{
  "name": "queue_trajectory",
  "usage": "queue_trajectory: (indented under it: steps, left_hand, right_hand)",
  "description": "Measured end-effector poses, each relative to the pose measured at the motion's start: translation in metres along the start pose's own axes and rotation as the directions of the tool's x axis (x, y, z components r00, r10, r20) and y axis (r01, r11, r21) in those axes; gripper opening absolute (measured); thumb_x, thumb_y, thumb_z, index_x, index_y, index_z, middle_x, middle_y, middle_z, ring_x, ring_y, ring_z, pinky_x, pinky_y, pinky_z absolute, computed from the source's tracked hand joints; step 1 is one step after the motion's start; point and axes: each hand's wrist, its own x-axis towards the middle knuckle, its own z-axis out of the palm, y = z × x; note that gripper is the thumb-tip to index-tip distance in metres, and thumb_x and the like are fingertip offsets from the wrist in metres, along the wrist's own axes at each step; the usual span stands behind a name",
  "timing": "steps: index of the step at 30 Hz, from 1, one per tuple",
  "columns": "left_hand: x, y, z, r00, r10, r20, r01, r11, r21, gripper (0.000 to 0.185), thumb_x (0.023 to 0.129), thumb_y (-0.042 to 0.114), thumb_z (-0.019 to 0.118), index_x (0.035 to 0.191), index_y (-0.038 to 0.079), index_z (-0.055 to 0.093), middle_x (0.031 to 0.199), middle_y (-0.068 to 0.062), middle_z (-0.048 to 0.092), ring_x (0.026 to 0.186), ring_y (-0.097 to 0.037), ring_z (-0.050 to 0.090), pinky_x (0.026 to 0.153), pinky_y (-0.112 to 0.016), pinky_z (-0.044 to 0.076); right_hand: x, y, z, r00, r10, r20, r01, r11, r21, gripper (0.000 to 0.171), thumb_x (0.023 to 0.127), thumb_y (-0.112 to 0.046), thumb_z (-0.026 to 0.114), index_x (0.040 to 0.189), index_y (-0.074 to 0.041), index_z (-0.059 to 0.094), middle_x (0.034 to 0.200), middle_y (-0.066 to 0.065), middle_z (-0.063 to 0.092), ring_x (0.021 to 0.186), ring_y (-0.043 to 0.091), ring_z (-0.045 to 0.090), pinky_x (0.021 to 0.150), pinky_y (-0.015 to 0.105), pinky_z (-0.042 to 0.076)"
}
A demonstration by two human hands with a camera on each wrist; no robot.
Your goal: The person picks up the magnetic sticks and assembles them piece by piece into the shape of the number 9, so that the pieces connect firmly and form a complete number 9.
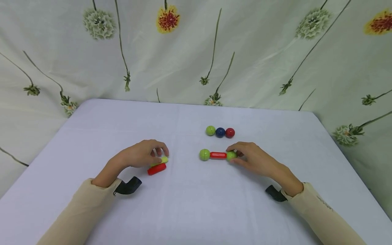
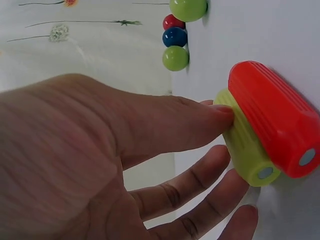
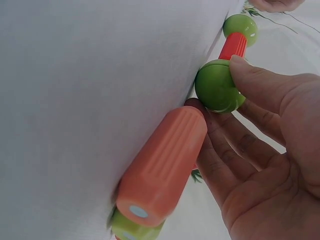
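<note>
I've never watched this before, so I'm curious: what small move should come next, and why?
Probably the left hand should lift the yellow-green rod: it touches that rod, while the right hand holds the green ball ending a ball-rod-ball row.

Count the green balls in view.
3: one green ball left of the blue ball, one at the left end of a red rod, one at its right, touched by the right hand. Others may be hidden.

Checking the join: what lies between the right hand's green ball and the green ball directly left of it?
A red stick lies there, in the head view.
</note>
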Motion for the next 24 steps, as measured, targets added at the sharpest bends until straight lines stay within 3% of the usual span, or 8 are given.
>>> queue_trajectory:
  steps: [11,16,24]
  left_hand:
    - [0.003,0.002,0.006,0.999,-0.038,-0.029,0.039,0.999,0.033,0.019,0.087,0.013,0.057,0.105,0.018,0.063,0.101,-0.007,0.062,0.086,-0.018,0.055,0.071,-0.030,0.045]
    - [0.005,0.005,0.010,0.997,-0.049,-0.056,0.051,0.998,0.039,0.019,0.088,0.015,0.059,0.106,0.018,0.063,0.099,-0.005,0.062,0.078,-0.016,0.056,0.069,-0.029,0.044]
    - [0.007,0.009,0.011,0.987,-0.037,-0.158,0.042,0.999,0.027,0.025,0.089,0.014,0.054,0.113,0.017,0.060,0.100,-0.006,0.062,0.081,-0.016,0.057,0.068,-0.028,0.046]
  right_hand:
    - [0.002,0.000,0.001,1.000,0.022,0.021,-0.023,1.000,0.007,0.036,0.084,-0.021,0.070,0.118,-0.015,0.061,0.105,-0.005,0.065,0.089,0.008,0.059,0.081,0.029,0.051]
    - [0.001,0.000,0.002,1.000,0.015,0.015,-0.015,1.000,0.004,0.035,0.084,-0.021,0.070,0.118,-0.016,0.062,0.104,-0.006,0.064,0.088,0.007,0.059,0.081,0.029,0.051]
    - [0.000,0.000,0.001,1.000,0.007,0.005,-0.007,1.000,0.008,0.034,0.084,-0.021,0.070,0.117,-0.016,0.061,0.104,-0.006,0.064,0.087,0.006,0.058,0.081,0.028,0.051]
